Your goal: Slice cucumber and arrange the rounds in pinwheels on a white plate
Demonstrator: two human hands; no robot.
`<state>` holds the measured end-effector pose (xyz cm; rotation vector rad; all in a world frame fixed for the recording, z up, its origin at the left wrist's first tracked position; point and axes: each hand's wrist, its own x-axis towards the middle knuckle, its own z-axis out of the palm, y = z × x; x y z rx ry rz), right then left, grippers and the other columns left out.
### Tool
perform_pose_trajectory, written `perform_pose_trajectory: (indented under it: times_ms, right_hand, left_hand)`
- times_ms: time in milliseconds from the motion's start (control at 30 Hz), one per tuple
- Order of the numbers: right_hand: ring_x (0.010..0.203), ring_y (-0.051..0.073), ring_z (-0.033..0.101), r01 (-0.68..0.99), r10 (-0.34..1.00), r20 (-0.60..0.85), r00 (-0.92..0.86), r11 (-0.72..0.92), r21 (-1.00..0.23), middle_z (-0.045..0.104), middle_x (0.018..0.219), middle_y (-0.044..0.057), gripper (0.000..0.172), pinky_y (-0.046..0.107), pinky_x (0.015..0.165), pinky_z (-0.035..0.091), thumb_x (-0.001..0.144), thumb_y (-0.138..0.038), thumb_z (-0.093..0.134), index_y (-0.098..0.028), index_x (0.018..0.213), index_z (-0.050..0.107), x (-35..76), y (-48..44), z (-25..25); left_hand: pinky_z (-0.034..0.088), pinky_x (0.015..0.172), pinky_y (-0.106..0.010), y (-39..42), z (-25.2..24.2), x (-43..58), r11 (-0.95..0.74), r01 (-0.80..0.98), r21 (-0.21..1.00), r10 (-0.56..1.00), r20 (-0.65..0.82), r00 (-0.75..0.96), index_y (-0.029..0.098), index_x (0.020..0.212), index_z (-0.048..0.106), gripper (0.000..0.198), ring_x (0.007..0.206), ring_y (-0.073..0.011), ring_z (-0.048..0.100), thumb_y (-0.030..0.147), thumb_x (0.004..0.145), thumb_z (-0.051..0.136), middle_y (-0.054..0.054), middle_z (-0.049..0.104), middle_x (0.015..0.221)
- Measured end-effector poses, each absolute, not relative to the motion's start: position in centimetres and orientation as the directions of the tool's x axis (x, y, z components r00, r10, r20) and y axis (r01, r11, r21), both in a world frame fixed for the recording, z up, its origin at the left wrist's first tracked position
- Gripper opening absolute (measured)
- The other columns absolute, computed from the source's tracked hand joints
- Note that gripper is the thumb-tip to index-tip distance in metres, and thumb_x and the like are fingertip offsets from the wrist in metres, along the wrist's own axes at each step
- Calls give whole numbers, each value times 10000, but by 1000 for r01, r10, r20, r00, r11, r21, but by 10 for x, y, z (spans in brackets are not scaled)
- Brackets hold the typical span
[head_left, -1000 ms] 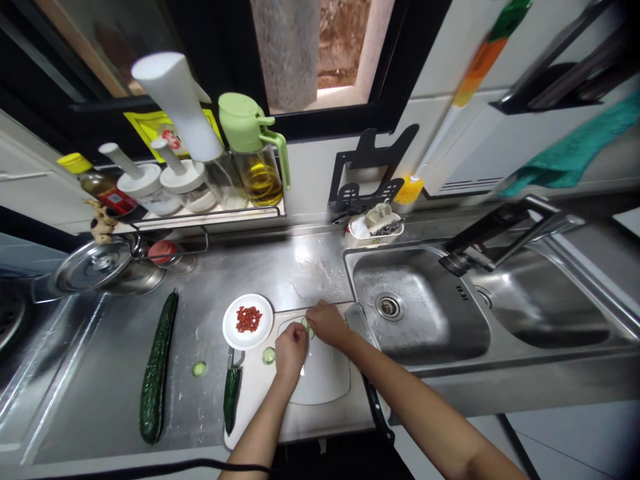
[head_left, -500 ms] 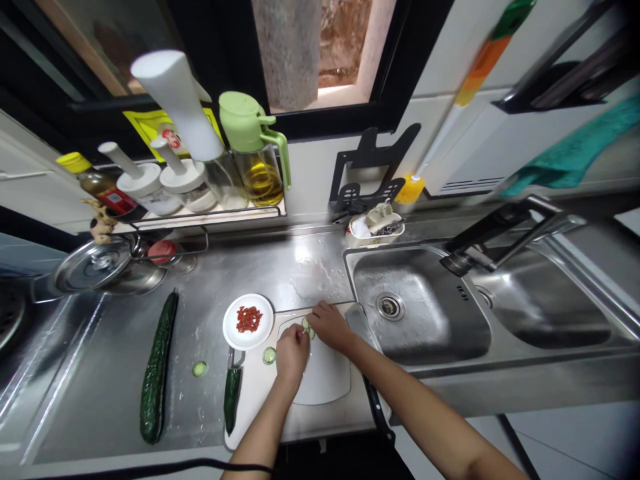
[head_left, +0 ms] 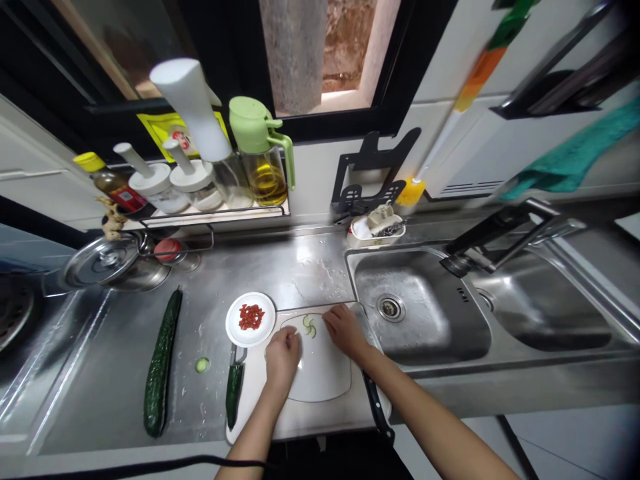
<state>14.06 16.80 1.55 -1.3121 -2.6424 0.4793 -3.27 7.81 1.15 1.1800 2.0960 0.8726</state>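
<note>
My left hand [head_left: 283,355] is over the left part of the cutting board [head_left: 320,417], its fingers curled together. Anything inside them is hidden. It covers most of a round cucumber slice at its left side. On the board's grey panel [head_left: 323,377], thin cucumber pieces [head_left: 309,325] lie fanned out between my hands, touched by neither. My right hand [head_left: 346,329] rests near the board's upper right, fingers loosely bent and nothing visible in them. A knife with a black handle [head_left: 376,405] lies partly under my right forearm. A cut cucumber [head_left: 234,393] lies along the board's left edge.
A white plate [head_left: 231,328] of chopped red pieces overlaps the board's upper left corner. Farther left are a whole cucumber [head_left: 163,367] and a cucumber slice [head_left: 202,365]. The sink [head_left: 420,300] is at right. Seasoning jars and an oil bottle [head_left: 265,167] stand on the rack behind.
Both hands have drawn apart from the cucumber pieces, uncovering them. My left hand moved left over the round slice; my right hand shifted right. The view has shifted slightly.
</note>
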Motion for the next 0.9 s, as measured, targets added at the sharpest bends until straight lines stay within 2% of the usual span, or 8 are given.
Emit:
perform_pose_trajectory:
  times_ms: [67, 200, 367, 533, 700, 900]
  right_hand:
    - [876, 194, 455, 746, 808, 13, -589, 550, -376, 586, 889, 71, 214, 301, 742, 344, 907, -177, 411, -177, 883, 623, 145, 155, 18]
    - [833, 191, 453, 682, 819, 84, -568, 525, -509, 571, 829, 68, 223, 311, 754, 355, 896, -171, 413, -178, 814, 621, 150, 123, 16]
    - [818, 191, 452, 643, 810, 94, -579, 524, -559, 563, 810, 65, 215, 308, 735, 362, 885, -153, 412, -178, 816, 614, 149, 93, 10]
    - [811, 187, 455, 628, 808, 102, -581, 524, -575, 563, 807, 64, 208, 303, 727, 366, 883, -146, 413, -177, 810, 606, 148, 77, 9]
    - [810, 186, 463, 631, 803, 85, -590, 525, -571, 564, 809, 61, 202, 309, 734, 372, 872, -126, 423, -177, 810, 608, 148, 69, 9]
    - [808, 186, 462, 633, 805, 68, -589, 513, -580, 562, 804, 59, 201, 307, 734, 380, 869, -119, 424, -177, 798, 602, 148, 66, 10]
  left_hand:
    - [431, 708, -285, 63, 12, -48, 414, 537, 735, 867, -139, -478, 169, 886, 660, 240, 687, -175, 589, 284, 763, 489, -62, 670, 787]
    - [440, 707, -292, 32, 5, -74, 473, 620, 626, 847, -129, -516, 184, 864, 659, 228, 699, -186, 596, 291, 761, 486, -54, 661, 769]
    - [458, 748, -311, 14, -6, -83, 508, 659, 555, 832, -117, -543, 177, 990, 657, 308, 750, -206, 612, 298, 759, 494, -77, 651, 830]
    - [462, 779, -322, 15, -10, -79, 470, 693, 546, 850, -68, -523, 162, 1015, 657, 329, 783, -214, 620, 298, 774, 480, -97, 650, 870]
    - [456, 771, -329, 18, -10, -79, 502, 668, 549, 830, -90, -550, 151, 978, 658, 315, 778, -223, 619, 302, 766, 481, -103, 652, 873]
    - [431, 698, -293, 22, -3, -80, 547, 589, 595, 799, -160, -580, 187, 805, 628, 195, 676, -186, 594, 308, 748, 487, -52, 646, 765]
